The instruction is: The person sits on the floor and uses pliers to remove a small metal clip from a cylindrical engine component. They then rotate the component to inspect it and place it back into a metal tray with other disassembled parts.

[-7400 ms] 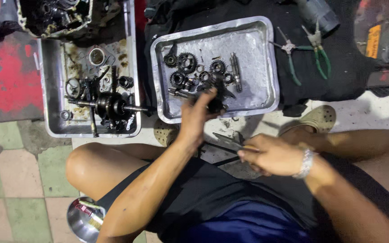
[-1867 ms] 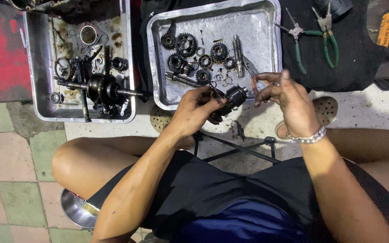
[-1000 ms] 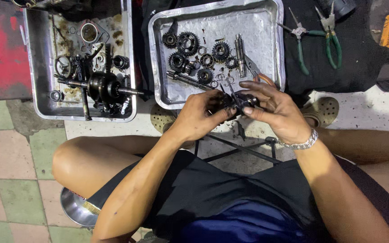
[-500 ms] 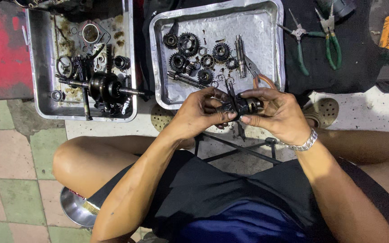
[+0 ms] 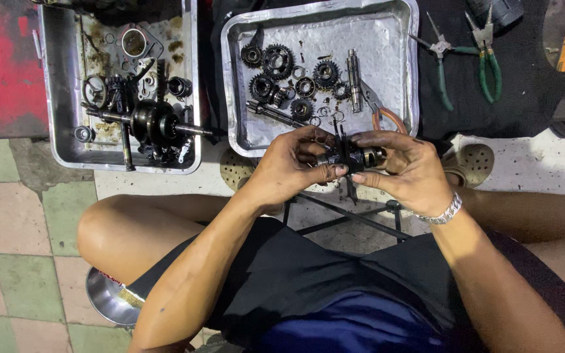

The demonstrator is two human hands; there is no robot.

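Both hands hold a dark gear shaft assembly [image 5: 349, 157] level, just in front of the near rim of a metal tray [image 5: 400, 98]. My left hand [image 5: 292, 167] grips its left end with thumb and fingers. My right hand [image 5: 407, 167], with a metal bracelet on the wrist, wraps its right end. In that tray lie several greasy gears [image 5: 277, 62], a bare shaft [image 5: 274, 113], a short splined shaft [image 5: 354, 70] and small rings and washers.
A second metal tray [image 5: 60, 140] on the left holds a crankshaft [image 5: 155, 124] and engine parts. Green-handled pliers [image 5: 488, 55] lie on a dark mat at the right, orange-handled pliers [image 5: 387, 117] in the gear tray. A steel bowl [image 5: 106, 297] sits by my left knee.
My right hand came in from the right and closed on the shaft assembly that my left hand held. Over the last half second both hands have stayed almost still on it.
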